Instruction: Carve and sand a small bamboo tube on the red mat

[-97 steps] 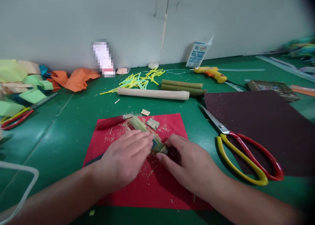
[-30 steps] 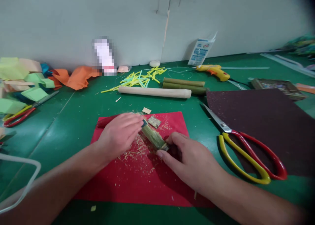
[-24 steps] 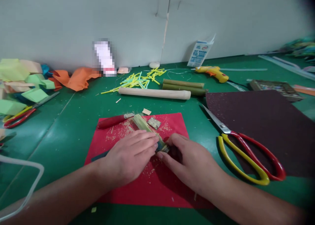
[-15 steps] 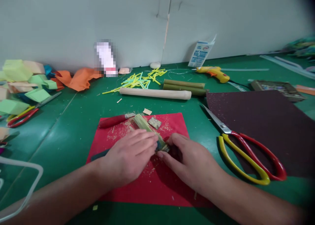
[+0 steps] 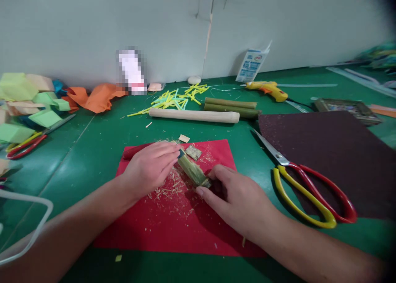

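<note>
A short green bamboo piece [image 5: 193, 171] lies slanted on a red sheet [image 5: 173, 229], with pale shavings [image 5: 168, 190] scattered beside it. My right hand [image 5: 238, 196] is closed on the near end of the piece and pins it down. At the far end is my left hand [image 5: 151, 167], closed round a dark blue tool whose tip [image 5: 181, 153] just shows against the bamboo. A small flat bamboo chip [image 5: 193, 152] sits just beyond. The red-handled knife [image 5: 130, 153] is mostly hidden behind my left hand.
Big red-and-yellow scissors [image 5: 306, 192] lie on the right edge of a dark sheet [image 5: 334, 151]. Farther back are a wooden rod [image 5: 193, 115], two bamboo sticks [image 5: 230, 105], cut straws [image 5: 173, 99] and a glue gun [image 5: 267, 89]. Folded coloured paper [image 5: 31, 105] and another pair of scissors [image 5: 24, 145] are at the left.
My left hand has slid with the blue tool from the near end of the bamboo piece to its far end, uncovering the piece and the shavings. My right hand kept its hold.
</note>
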The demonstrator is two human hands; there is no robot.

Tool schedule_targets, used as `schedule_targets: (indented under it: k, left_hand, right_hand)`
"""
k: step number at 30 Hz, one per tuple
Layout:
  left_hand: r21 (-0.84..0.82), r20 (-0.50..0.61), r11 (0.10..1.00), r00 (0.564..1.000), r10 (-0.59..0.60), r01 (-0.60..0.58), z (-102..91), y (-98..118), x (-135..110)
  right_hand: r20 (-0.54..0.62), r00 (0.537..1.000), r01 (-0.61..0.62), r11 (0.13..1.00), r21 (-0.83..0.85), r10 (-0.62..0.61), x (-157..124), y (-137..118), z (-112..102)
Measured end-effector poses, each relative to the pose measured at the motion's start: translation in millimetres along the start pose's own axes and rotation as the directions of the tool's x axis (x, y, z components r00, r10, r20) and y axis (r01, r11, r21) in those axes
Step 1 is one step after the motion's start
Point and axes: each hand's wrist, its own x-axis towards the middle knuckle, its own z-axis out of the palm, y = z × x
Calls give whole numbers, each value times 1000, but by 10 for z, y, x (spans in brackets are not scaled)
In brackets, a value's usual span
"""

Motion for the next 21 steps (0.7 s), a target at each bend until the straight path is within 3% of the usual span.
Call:
schedule_targets:
  k: [4,9,14,18,21]
  left_hand:
    - [-81,76,993,993,87,-81,8,-25,11]
    - [22,-18,999,1000,-25,25,11,-53,11]
    - [-56,64,994,993,94,-90,-4,-5,-2]
    - [35,-24,998,998,-54,55,9,-41,-3]
    - [-21,1,998,999,52,-52,26,-2,-22]
  right_hand:
    - [-1,1000,20,1000,18,-20,8,-4,6]
    - [-15,1000,-2,1000,12,3,11,-7,11]
    - [-4,1000,20,999,26,-20,8,-9,2]
    - [-11,1000,-2,1000,5,2,5,-16,-9]
    - [-3,1000,26,999,22,-26,3,-20,-13]
